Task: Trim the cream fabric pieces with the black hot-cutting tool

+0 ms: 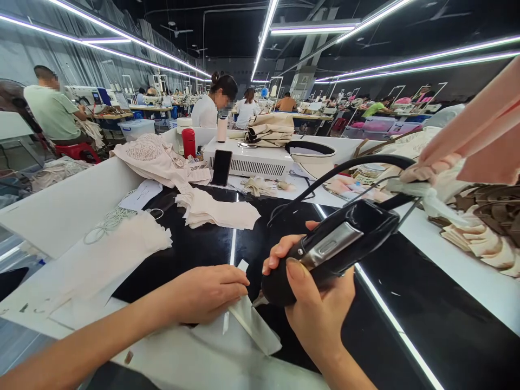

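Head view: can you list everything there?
Corded handheld tool: 1, black and silver, right of centre
Narrow fabric strip: 1, white, lower centre
Glossy flat tabletop: 1, black, foreground
Layered fabric stack: 1, cream, on the tabletop
Frayed fabric pile: 1, off-white, left
Slotted rectangular box: 1, white, far side
Slim rectangular phone: 1, black, before the box
Cylindrical bottle: 1, red, left of the box
Curved visor: 1, cream and black, right of the box
Draped cloth: count unclear, pink, upper right
Sewing machines: many, mostly white, background
Tube lights: several, white, ceiling
Co-workers: several, varied clothing, background
Left hand: 1, bare, on the strip
Right hand: 1, bare, around the tool
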Demonstrator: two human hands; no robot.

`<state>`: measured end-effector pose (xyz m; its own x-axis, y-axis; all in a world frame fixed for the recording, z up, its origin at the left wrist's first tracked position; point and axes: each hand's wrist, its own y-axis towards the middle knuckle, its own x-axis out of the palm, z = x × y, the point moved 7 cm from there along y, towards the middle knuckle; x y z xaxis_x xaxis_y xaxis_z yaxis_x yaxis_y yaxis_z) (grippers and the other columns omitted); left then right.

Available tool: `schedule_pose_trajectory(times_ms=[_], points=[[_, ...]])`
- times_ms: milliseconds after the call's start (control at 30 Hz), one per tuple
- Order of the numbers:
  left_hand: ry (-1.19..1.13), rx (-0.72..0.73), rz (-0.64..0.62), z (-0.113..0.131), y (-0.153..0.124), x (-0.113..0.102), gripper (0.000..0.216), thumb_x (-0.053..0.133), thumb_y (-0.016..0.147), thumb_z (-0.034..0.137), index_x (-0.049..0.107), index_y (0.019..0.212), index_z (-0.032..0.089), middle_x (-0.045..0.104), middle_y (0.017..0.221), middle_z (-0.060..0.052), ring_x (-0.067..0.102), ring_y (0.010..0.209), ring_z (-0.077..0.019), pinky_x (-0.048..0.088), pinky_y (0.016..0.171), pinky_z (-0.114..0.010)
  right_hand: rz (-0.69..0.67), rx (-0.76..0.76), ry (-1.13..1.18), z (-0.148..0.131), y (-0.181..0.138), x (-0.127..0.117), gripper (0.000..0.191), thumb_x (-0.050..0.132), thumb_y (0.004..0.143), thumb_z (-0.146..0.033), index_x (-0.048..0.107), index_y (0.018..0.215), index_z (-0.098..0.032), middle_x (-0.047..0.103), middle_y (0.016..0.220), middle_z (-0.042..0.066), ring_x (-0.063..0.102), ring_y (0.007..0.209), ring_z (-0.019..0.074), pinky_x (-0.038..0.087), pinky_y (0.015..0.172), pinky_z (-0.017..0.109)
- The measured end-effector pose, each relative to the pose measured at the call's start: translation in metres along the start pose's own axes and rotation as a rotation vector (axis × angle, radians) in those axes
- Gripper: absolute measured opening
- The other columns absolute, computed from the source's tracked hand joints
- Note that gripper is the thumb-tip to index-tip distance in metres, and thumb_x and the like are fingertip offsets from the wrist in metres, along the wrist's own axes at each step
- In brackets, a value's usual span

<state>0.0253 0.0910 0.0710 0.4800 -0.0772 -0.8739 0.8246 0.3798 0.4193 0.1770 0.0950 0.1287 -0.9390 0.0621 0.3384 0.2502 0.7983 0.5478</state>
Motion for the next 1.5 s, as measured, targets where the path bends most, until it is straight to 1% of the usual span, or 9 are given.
schedule_pose_trajectory(times_ms=[100, 200, 300, 400, 500, 833, 1067, 1233, 1500], points=[[-0.014, -0.006, -0.045, -0.011, -0.002, 0.004, 0.028, 0.044, 0.113, 0.018, 0.070, 0.122, 0.012, 0.073, 0.127, -0.013, 0.071, 0.116, -0.0211, 0.060, 0.105, -0.033, 0.005, 0.007, -0.006, 0.000, -0.001, 0.000, 0.039, 0.084, 0.089, -0.033, 0.061, 0.120, -0.031, 0.069, 0.084, -0.004, 0.066, 0.058, 0.0131, 0.060, 0.054, 0.027], [0.000, -0.022, -0.045, -0.014, -0.007, 0.003, 0.026, 0.046, 0.113, 0.020, 0.069, 0.123, 0.014, 0.072, 0.127, -0.011, 0.072, 0.112, -0.0208, 0.060, 0.101, -0.031, 0.013, 0.011, -0.009, -0.001, -0.001, 0.000, 0.042, 0.085, 0.089, -0.033, 0.060, 0.122, -0.031, 0.069, 0.083, -0.004, 0.066, 0.059, 0.0134, 0.059, 0.054, 0.027], [0.032, -0.012, -0.054, -0.011, -0.010, -0.002, 0.025, 0.047, 0.113, 0.023, 0.068, 0.126, 0.016, 0.071, 0.129, -0.011, 0.071, 0.112, -0.0215, 0.060, 0.098, -0.030, 0.012, 0.006, -0.008, -0.002, -0.001, 0.000, 0.040, 0.084, 0.089, -0.034, 0.060, 0.122, -0.031, 0.068, 0.083, -0.004, 0.065, 0.060, 0.0138, 0.059, 0.054, 0.027], [0.080, 0.015, -0.128, -0.005, -0.012, -0.002, 0.026, 0.053, 0.113, 0.030, 0.065, 0.133, 0.020, 0.067, 0.132, -0.011, 0.071, 0.112, -0.0226, 0.060, 0.096, -0.030, 0.014, 0.001, -0.024, -0.003, 0.000, 0.001, 0.040, 0.083, 0.090, -0.034, 0.060, 0.121, -0.031, 0.068, 0.082, -0.004, 0.065, 0.059, 0.0146, 0.059, 0.052, 0.029], [0.131, 0.030, -0.164, -0.001, -0.013, 0.000, 0.030, 0.062, 0.109, 0.039, 0.065, 0.135, 0.025, 0.064, 0.134, -0.011, 0.070, 0.114, -0.0239, 0.059, 0.100, -0.033, 0.027, 0.000, -0.052, -0.004, 0.000, -0.001, 0.039, 0.083, 0.089, -0.034, 0.060, 0.120, -0.030, 0.067, 0.081, -0.003, 0.065, 0.059, 0.0156, 0.059, 0.051, 0.030], [0.139, 0.007, -0.137, -0.002, -0.015, 0.007, 0.032, 0.069, 0.105, 0.040, 0.067, 0.135, 0.028, 0.063, 0.135, -0.012, 0.069, 0.111, -0.0235, 0.057, 0.106, -0.036, 0.064, 0.000, -0.024, 0.000, 0.007, 0.001, 0.040, 0.083, 0.087, -0.031, 0.062, 0.121, -0.032, 0.068, 0.081, -0.004, 0.065, 0.059, 0.0148, 0.060, 0.053, 0.030], [0.131, -0.001, -0.104, -0.002, -0.015, 0.006, 0.030, 0.068, 0.105, 0.041, 0.069, 0.133, 0.028, 0.063, 0.134, -0.012, 0.069, 0.107, -0.0229, 0.058, 0.103, -0.036, 0.031, 0.010, -0.045, 0.009, 0.010, 0.004, 0.037, 0.083, 0.089, -0.032, 0.062, 0.120, -0.030, 0.070, 0.083, -0.004, 0.065, 0.060, 0.0140, 0.059, 0.054, 0.029], [0.134, -0.005, -0.107, -0.001, -0.014, 0.007, 0.030, 0.069, 0.105, 0.040, 0.069, 0.132, 0.028, 0.062, 0.136, -0.012, 0.069, 0.111, -0.0238, 0.058, 0.104, -0.036, 0.049, -0.022, -0.061, 0.010, 0.014, 0.005, 0.037, 0.082, 0.089, -0.034, 0.060, 0.118, -0.029, 0.067, 0.081, -0.005, 0.065, 0.060, 0.0144, 0.059, 0.055, 0.031], [0.127, -0.037, -0.113, -0.001, -0.013, 0.004, 0.030, 0.066, 0.106, 0.042, 0.070, 0.134, 0.031, 0.060, 0.136, -0.013, 0.070, 0.113, -0.0253, 0.060, 0.097, -0.033, 0.039, -0.022, -0.088, 0.016, 0.017, 0.008, 0.030, 0.079, 0.090, -0.030, 0.060, 0.112, -0.029, 0.069, 0.083, -0.006, 0.065, 0.061, 0.0132, 0.059, 0.057, 0.029]])
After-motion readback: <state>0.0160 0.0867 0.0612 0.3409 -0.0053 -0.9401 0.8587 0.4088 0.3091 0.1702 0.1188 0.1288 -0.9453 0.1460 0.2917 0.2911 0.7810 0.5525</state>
